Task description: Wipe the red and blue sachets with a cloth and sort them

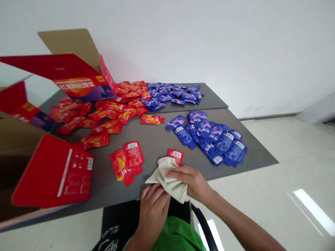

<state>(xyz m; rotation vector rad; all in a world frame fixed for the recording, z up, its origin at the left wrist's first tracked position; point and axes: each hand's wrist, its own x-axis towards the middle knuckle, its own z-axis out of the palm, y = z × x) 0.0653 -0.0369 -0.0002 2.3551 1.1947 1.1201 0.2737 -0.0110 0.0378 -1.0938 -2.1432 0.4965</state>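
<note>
Cream cloth (171, 183), soft woven-looking fabric, folded and creased, at the worktop's front edge, covering the lower part of a flat red pouch (176, 156) with a white barcode label. Right hand (195, 181): grip holds the cloth, fingers laid over the folds. Left hand (154, 205): just beside it at the edge, fingers curled, its grip hidden from where I stand, can't tell what's in it. Left of the cloth, two overlapping red pouches (133, 155), smooth, glossy, rectangular with narrow necks. To the right, layered pile of similar blue pouches (225, 143). Lone red sachet (151, 120) farther back; beyond, crumpled heaps, red (128, 108) and blue (180, 92). Worktop (154, 139) flat, grey, seam across the back. Far left, two open cardboard cartons (83, 85), printed red outside, plain brown inside. Pale glossy tiled floor (300, 181).
</note>
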